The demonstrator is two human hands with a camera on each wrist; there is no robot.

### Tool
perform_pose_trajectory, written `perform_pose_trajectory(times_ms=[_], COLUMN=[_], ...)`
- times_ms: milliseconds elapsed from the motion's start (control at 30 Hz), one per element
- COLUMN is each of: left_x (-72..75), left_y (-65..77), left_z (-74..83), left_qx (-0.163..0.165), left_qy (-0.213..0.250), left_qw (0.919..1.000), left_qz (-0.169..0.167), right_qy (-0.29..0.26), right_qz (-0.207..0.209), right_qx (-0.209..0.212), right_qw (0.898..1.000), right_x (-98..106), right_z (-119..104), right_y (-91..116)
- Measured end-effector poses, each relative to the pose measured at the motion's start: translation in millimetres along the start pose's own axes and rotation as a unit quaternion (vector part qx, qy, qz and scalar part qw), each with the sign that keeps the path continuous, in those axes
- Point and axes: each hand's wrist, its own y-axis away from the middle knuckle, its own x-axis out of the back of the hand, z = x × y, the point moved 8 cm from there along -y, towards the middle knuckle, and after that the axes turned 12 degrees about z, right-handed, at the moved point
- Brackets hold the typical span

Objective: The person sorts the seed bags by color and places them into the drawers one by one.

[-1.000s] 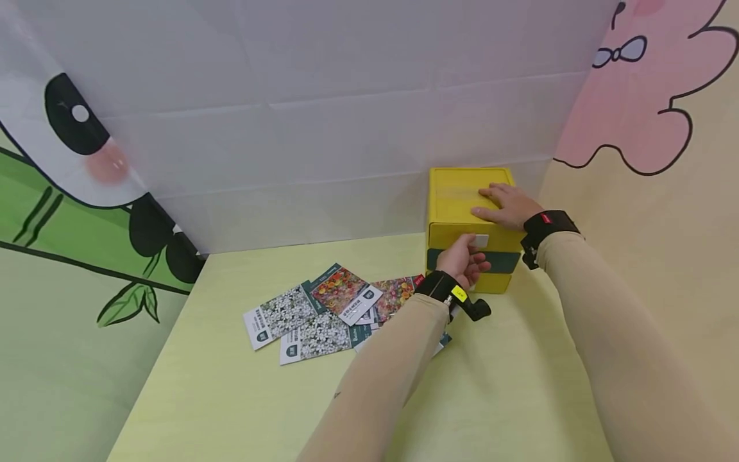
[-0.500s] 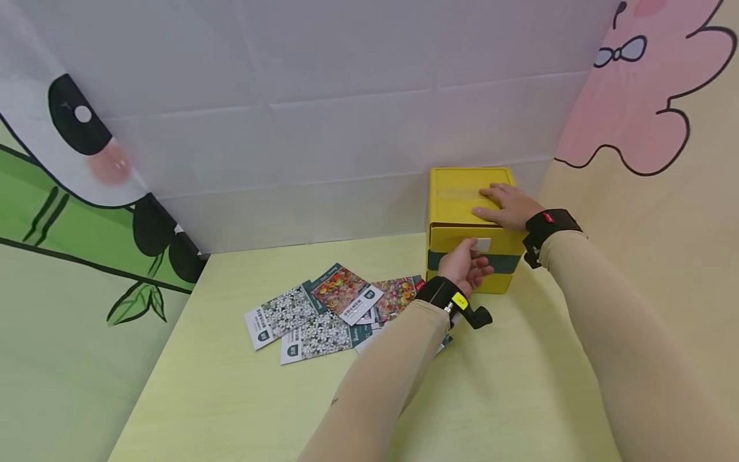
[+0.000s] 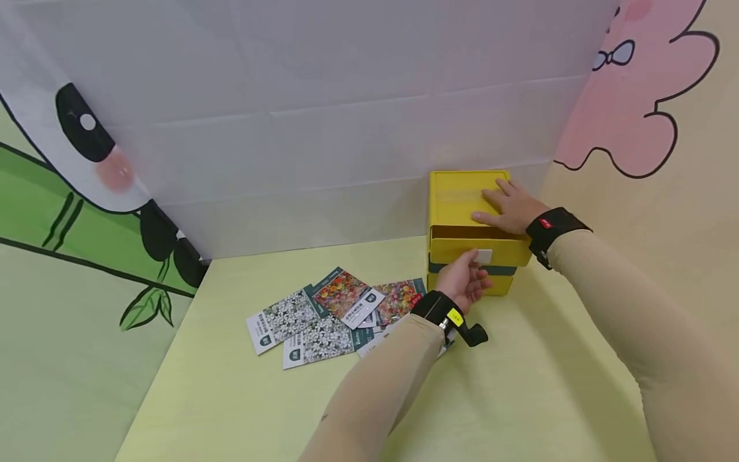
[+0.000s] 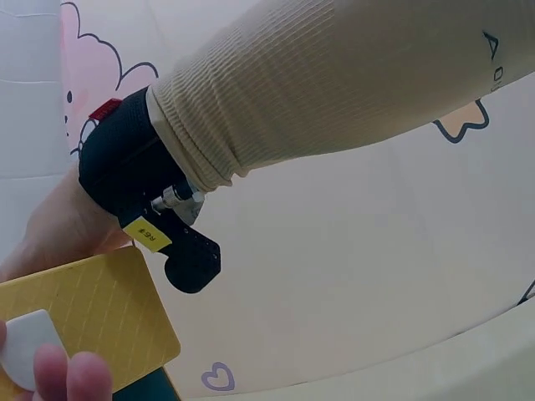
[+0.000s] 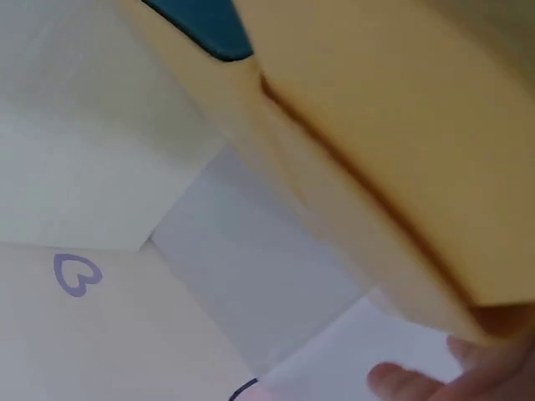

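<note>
A small yellow drawer box stands against the back wall in the head view. Its top drawer is pulled partway out, with a dark gap behind the front. My left hand pinches the white handle of that drawer by thumb and fingers. The handle and fingertips also show in the left wrist view. On the box's lid rests my right hand, fingers spread. Below lie a dark green drawer front and a yellow one. The drawer's contents cannot be seen.
Several flat cards or packets with flower pictures lie overlapping on the pale yellow table, left of the box. My left forearm partly covers them. A white wall sheet rises behind, and a cartoon-printed side wall stands at right.
The top drawer has slid out towards me, drawn by my left hand on its handle. My right hand stays on the lid. The view has tilted slightly.
</note>
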Motion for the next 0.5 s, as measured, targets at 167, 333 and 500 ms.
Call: perform_pose_trajectory(times_ms=[167,333,500], left_x=[0.6,2.9,4.6], left_y=[2.8,8.5,15.2], left_z=[-4.4,-10.7,-15.0], left_qx=[0.003,0.001,-0.004], left_qy=[-0.003,-0.005,-0.006], left_qw=[1.0000,1.0000,1.0000], left_qz=[-0.003,0.005,0.000], right_qy=[-0.012,-0.054,-0.085], right_qz=[0.006,-0.035,-0.049], right_qx=[0.010,0.034,0.024], right_qw=[1.000,0.997,0.995], right_x=[10,2,-3], right_z=[-6,-2,3], right_y=[8,15,18])
